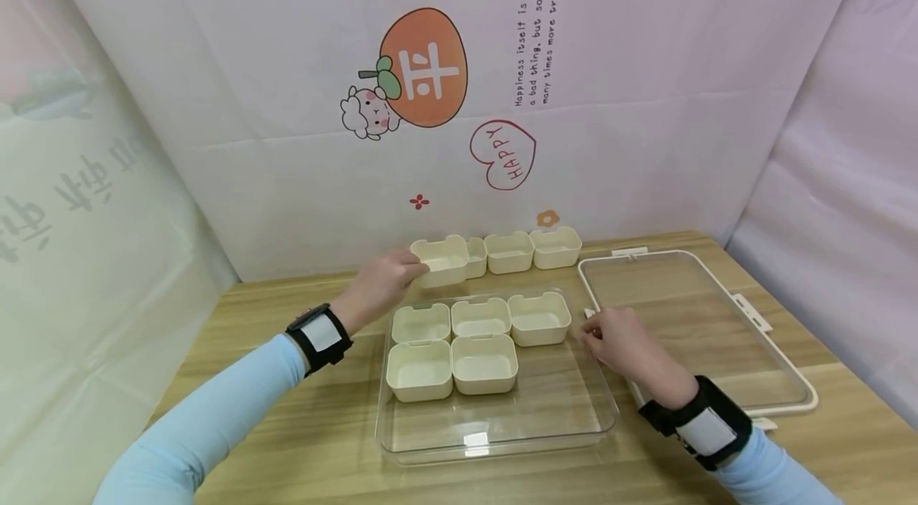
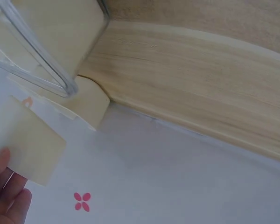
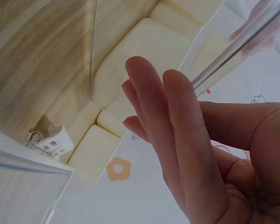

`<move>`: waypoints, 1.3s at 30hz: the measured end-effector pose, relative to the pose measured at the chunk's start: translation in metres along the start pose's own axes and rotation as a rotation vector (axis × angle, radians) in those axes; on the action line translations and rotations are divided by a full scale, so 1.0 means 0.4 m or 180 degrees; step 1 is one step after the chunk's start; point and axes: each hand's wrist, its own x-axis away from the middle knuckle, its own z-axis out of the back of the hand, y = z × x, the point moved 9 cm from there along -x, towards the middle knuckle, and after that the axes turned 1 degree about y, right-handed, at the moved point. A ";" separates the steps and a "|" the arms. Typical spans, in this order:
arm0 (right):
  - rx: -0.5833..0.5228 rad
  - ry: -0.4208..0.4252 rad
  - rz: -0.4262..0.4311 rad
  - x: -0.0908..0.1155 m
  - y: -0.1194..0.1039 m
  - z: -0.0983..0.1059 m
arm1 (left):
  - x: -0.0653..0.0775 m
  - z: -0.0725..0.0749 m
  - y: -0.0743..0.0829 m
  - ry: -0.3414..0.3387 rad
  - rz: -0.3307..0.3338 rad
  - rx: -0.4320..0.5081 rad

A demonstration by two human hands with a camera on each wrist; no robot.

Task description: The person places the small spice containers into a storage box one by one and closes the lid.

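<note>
My left hand [image 1: 383, 282] pinches a small cream container [image 1: 441, 262] by its side, thumb on one face and fingers on the other. It is raised near the back row, overlapping one cream container [image 1: 476, 258]. In the left wrist view the held container [image 2: 30, 140] is tilted before the white cloth. Several cream containers [image 1: 484, 369] sit in two rows inside a clear box [image 1: 538, 417]. At that box's right rim my right hand [image 1: 624, 346] rests with nothing visible in its grasp; the right wrist view shows its fingers [image 3: 149, 102] fairly straight and the thumb behind them.
A clear lid [image 1: 696, 330] with a cream frame and clips lies right of the box. Behind the box, more containers [image 1: 509, 252] line the back of the wooden table [image 1: 287, 425]. A printed white cloth [image 1: 287, 194] hangs beyond them.
</note>
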 end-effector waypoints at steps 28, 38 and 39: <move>-0.0025 0.0012 -0.0023 0.004 0.001 0.000 | -0.028 0.006 0.132 -0.0053 -0.0242 -0.0008; -0.0028 0.0018 0.0019 0.004 0.000 0.002 | -0.042 0.012 0.178 -0.0009 -0.0477 -0.0049; -0.0026 0.0019 0.0024 0.004 0.001 0.002 | -0.043 0.011 0.182 -0.0021 -0.0494 -0.0060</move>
